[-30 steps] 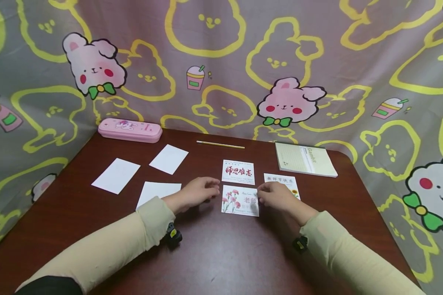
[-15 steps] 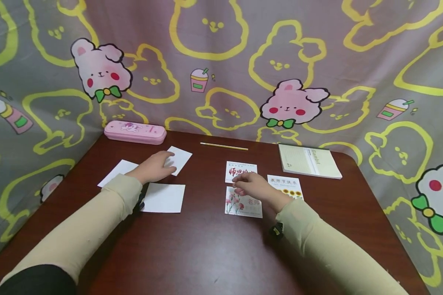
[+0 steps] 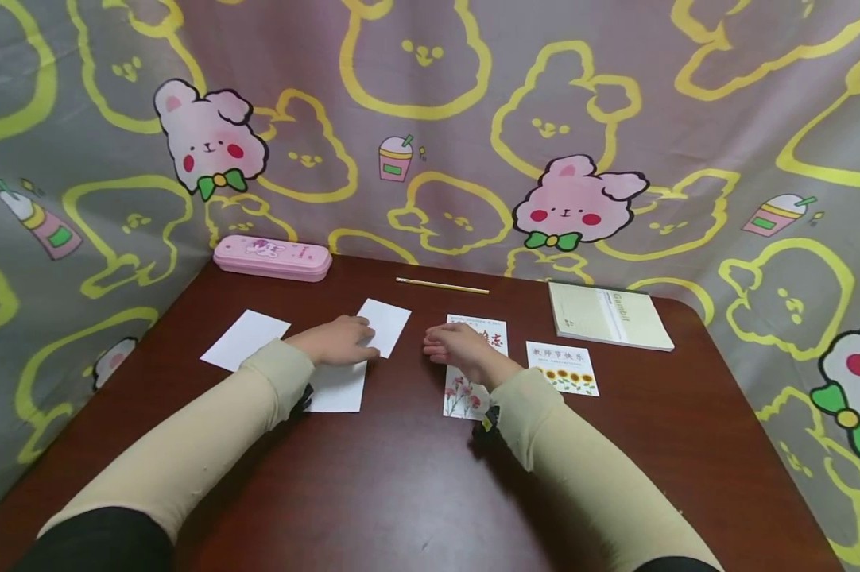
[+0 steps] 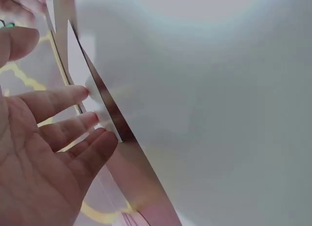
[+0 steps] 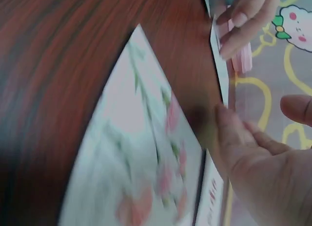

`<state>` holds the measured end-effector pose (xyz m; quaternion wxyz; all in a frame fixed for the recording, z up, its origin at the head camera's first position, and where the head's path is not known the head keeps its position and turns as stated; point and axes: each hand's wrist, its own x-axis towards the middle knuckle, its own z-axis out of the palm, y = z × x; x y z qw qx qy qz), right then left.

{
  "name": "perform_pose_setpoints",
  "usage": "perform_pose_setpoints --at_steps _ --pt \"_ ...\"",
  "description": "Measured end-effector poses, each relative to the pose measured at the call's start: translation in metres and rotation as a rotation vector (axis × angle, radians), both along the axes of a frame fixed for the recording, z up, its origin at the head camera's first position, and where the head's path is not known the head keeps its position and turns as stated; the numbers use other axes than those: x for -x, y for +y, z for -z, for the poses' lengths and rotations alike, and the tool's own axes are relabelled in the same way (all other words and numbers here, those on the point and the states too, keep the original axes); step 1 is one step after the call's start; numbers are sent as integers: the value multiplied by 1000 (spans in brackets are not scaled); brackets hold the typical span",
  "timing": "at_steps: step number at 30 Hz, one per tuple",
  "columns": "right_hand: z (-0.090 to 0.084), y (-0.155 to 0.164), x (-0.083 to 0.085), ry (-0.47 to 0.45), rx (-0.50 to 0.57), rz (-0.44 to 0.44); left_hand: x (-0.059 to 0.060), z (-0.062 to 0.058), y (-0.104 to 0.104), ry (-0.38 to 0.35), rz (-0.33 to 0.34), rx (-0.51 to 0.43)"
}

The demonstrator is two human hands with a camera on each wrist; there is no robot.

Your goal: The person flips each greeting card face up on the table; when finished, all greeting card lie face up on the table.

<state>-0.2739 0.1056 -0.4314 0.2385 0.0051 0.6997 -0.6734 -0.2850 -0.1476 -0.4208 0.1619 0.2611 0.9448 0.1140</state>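
Note:
My left hand [image 3: 337,342], fingers extended, touches a blank white card [image 3: 385,327] on the brown table. The left wrist view shows the fingertips [image 4: 90,118] on that card's surface. Partly under this hand lies a second white card [image 3: 340,393]. My right hand [image 3: 462,349] hovers with straightened fingers over a card with red Chinese lettering [image 3: 497,334], hiding much of it. Below that hand is a card with pink carnations [image 3: 462,396], large in the right wrist view. Nothing is held in the right hand. To its right lies a sunflower card [image 3: 566,369].
A third white card [image 3: 244,340] lies at the left, beside the left sleeve. Toward the back are a pink pencil case [image 3: 273,258], a pencil [image 3: 442,286] and a cream notebook [image 3: 609,316]. A patterned curtain [image 3: 444,95] encloses the table's far side.
My left hand went left to the rear white card, then slid it right, toward the printed cards. My right hand moved left from the sunflower card to over the red-lettered card.

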Motion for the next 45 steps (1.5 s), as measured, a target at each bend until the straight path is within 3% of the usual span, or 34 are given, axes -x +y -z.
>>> perform_pose_setpoints --at_steps 4,8,15,21,24,28,31,39,45 --pt "1 -5 1 -114 127 52 -4 1 15 -28 -2 -2" --pt "-3 -9 1 -167 198 87 -9 -1 27 -23 1 7" --pt "-6 -16 1 -210 234 148 -16 -4 44 8 48 32" --pt "-7 -20 -1 -216 239 224 -17 -1 43 -12 43 23" --pt "-12 -22 -1 -187 296 241 -17 2 41 30 52 -14" --pt "-17 -25 -1 -137 354 249 -17 6 38 166 60 -110" --pt "-20 -25 -1 -122 402 262 -18 7 35 233 49 -237" --pt "-33 -25 -8 -78 516 111 -23 10 30 278 9 -571" --pt "-39 -19 -10 -27 501 108 -22 7 32 302 -126 -697"
